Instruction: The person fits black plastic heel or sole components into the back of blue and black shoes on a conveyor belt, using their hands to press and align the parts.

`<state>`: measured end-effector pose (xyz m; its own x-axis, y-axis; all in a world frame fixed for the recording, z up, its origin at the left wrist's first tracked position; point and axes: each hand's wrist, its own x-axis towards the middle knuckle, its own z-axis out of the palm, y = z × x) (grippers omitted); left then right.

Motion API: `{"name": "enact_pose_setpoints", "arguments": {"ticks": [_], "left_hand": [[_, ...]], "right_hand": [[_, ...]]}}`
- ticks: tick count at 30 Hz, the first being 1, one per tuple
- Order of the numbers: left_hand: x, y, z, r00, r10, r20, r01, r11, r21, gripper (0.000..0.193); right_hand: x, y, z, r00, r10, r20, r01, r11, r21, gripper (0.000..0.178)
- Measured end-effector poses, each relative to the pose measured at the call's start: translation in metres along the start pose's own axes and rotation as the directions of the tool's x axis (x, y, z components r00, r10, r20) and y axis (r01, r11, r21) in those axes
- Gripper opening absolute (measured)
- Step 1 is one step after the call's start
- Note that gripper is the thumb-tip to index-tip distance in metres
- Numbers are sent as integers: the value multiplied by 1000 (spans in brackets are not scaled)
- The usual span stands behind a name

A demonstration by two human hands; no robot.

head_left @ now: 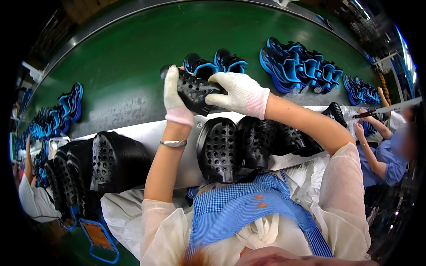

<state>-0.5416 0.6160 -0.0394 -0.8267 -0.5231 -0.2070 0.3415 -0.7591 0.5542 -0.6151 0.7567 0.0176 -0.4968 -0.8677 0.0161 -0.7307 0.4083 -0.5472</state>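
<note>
Both of my hands wear white knit gloves with pink cuffs. Between them I hold a black shoe last (191,90) covered in rows of round holes, tilted above the near edge of the green bench. My left hand (173,95) is wrapped around its left part. At the right end, my right hand (237,91) grips it with the thumb below and fingers above. Just behind it stand two black and blue sports shoes (200,66), partly hidden by the last and my hands.
More perforated lasts lie along the pale ledge (177,166) before me, one group (217,148) centre-right and another (104,159) left. Rows of blue and black shoes stand on the green bench (133,53) at right (288,66) and far left (71,104). Co-workers (386,153) are at both sides.
</note>
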Motion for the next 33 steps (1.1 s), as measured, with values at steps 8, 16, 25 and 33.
{"name": "enact_pose_setpoints", "arguments": {"ticks": [8,16,25,33], "left_hand": [[19,-15,-35,997,-80,-11,79,944,319,47],[10,-36,-57,854,-16,520,-514,127,848,34],[24,-62,-59,837,166,521,-513,-87,854,21],[40,-54,-46,962,-211,173,-226,-264,938,33]], "right_hand": [[11,20,-3,998,-58,35,65,964,-258,36],[39,39,-48,957,162,243,-52,913,-404,44],[80,40,15,989,79,123,10,803,-596,31],[103,18,47,895,286,344,34,723,-690,21]]}}
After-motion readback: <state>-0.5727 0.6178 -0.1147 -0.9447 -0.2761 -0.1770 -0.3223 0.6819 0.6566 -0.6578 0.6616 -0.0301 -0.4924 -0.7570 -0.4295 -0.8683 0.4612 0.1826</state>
